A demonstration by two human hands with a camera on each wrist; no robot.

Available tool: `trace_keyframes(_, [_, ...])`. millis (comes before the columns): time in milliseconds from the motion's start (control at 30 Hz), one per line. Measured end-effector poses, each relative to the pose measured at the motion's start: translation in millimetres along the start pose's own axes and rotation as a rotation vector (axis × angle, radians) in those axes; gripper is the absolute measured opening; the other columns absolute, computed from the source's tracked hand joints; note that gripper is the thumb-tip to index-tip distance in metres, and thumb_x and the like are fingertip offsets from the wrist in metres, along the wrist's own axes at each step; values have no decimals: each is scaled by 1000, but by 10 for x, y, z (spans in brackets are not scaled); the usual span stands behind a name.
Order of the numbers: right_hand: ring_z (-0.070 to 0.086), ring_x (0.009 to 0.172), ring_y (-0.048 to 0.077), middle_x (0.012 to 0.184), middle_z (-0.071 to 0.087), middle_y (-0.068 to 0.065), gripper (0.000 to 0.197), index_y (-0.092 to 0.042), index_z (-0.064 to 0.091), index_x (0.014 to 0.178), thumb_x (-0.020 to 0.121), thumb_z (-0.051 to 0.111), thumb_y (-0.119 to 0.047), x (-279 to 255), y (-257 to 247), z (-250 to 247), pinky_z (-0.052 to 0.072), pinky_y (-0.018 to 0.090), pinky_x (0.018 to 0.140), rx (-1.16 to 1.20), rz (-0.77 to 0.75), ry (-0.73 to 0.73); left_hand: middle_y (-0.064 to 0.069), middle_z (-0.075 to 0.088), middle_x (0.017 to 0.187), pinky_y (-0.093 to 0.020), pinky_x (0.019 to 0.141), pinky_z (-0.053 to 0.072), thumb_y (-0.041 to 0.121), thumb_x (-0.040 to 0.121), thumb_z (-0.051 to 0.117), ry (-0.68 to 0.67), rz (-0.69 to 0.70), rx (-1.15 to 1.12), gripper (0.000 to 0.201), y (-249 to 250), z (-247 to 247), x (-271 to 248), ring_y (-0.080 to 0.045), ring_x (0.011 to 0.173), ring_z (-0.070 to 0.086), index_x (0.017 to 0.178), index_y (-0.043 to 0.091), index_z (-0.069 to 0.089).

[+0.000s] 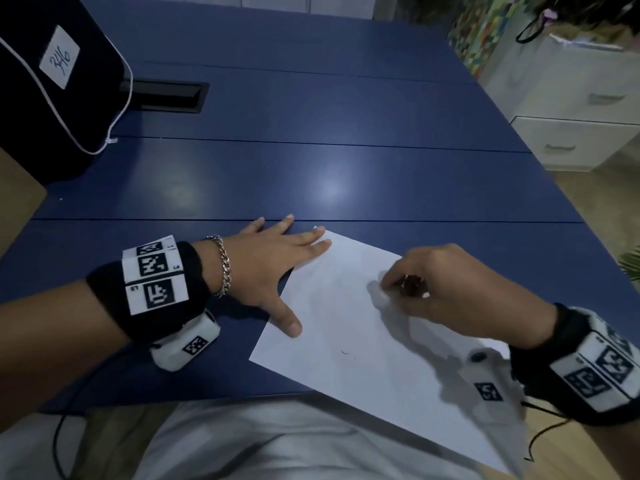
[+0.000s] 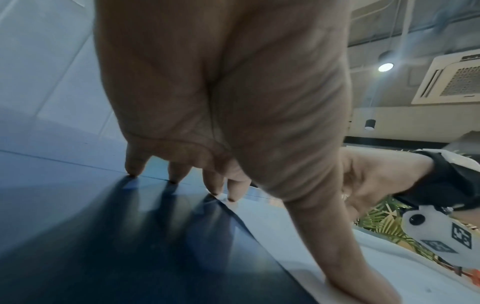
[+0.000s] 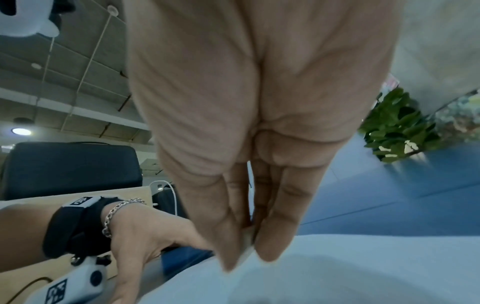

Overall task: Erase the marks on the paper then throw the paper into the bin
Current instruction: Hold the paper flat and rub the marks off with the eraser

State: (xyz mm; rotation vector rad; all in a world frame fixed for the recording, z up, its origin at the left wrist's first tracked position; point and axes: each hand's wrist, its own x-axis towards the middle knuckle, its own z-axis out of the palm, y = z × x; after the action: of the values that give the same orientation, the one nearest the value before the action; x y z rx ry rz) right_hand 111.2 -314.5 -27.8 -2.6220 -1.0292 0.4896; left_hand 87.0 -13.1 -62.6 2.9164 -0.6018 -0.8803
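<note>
A white sheet of paper [image 1: 346, 306] lies slanted on the blue table [image 1: 311, 174], its near corner hanging over the front edge. My left hand [image 1: 277, 271] rests flat and spread, fingers and thumb pressing the sheet's left corner; the left wrist view shows the left hand [image 2: 259, 144] with fingertips down on table and paper [image 2: 280, 226]. My right hand [image 1: 398, 289] pinches a small pale eraser [image 3: 248, 234] against the paper [image 3: 337, 267], mostly hidden by the fingers. A short dark mark [image 1: 344, 352] shows lower on the sheet. No bin is in view.
A black case [image 1: 52, 81] with a white label stands at the far left, beside a black cable slot [image 1: 166, 97]. White drawers [image 1: 571, 109] stand beyond the table's right edge, and a leafy plant [image 3: 400, 125] sits to the right.
</note>
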Motion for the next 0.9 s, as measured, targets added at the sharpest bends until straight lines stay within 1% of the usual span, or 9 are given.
trace_keyframes(133, [64, 81, 5, 91, 69, -14, 10, -27, 77, 99, 90, 74, -25, 329, -167, 81, 54, 26, 79, 5, -26, 105, 25, -38, 164, -72, 122, -7, 101, 52, 66, -25, -2, 29, 154, -11, 60, 25, -29, 155, -32, 159, 42, -28])
trace_keyframes(333, [58, 73, 18, 78, 65, -3, 7, -16, 70, 84, 87, 64, -18, 659, -389, 214, 54, 42, 72, -82, -12, 99, 27, -41, 161, -77, 118, -6, 104, 44, 65, -48, -23, 37, 160, -27, 100, 38, -30, 153, -36, 156, 45, -33])
trace_keyframes(433, [52, 69, 21, 75, 60, -1, 8, -12, 62, 76, 84, 62, -13, 639, -563, 305, 50, 40, 68, -122, -69, 65, 28, -41, 161, -78, 118, -7, 103, 42, 67, -45, -26, 14, 161, -31, 95, 38, -30, 154, -35, 156, 47, -33])
trace_keyframes(533, [49, 68, 22, 73, 53, -3, 17, -18, 53, 71, 84, 61, -11, 578, -678, 331, 45, 37, 64, -126, -160, -52, 28, -40, 161, -77, 118, -7, 103, 42, 68, -45, -26, 20, 162, -24, 92, 42, -29, 154, -35, 156, 46, -33])
trace_keyframes(567, [52, 67, 24, 72, 55, -2, 15, -16, 55, 70, 84, 61, -12, 609, -628, 305, 47, 39, 64, -154, -144, -63, 28, -41, 161, -77, 119, -7, 103, 42, 67, -45, -28, 22, 162, -22, 93, 45, -29, 154, -35, 155, 47, -34])
trace_keyframes(633, [57, 67, 26, 72, 62, 2, 10, -12, 62, 74, 83, 60, -15, 703, -455, 222, 52, 44, 66, -192, -47, 0, 28, -41, 161, -77, 119, -7, 104, 42, 66, -46, -31, 29, 162, -18, 95, 53, -29, 154, -35, 154, 46, -35])
trace_keyframes(700, [57, 67, 24, 71, 60, 0, 10, -13, 62, 74, 83, 59, -15, 739, -348, 187, 50, 41, 64, -172, 17, 77, 28, -42, 161, -77, 119, -7, 105, 42, 65, -47, -33, 39, 162, -21, 101, 60, -30, 154, -35, 154, 46, -36])
trace_keyframes(800, [49, 66, 22, 71, 50, -4, 16, -17, 52, 70, 84, 59, -12, 651, -557, 296, 41, 36, 63, -180, -100, 30, 27, -41, 161, -78, 118, -8, 105, 41, 64, -48, -31, 40, 162, -25, 97, 64, -30, 154, -35, 154, 46, -37])
trace_keyframes(900, [53, 68, 25, 74, 57, 2, 14, -14, 58, 72, 86, 58, -12, 581, -644, 335, 44, 38, 64, -182, -196, -59, 27, -41, 161, -78, 118, -7, 105, 42, 64, -51, -33, 43, 162, -25, 92, 65, -30, 154, -34, 154, 45, -37])
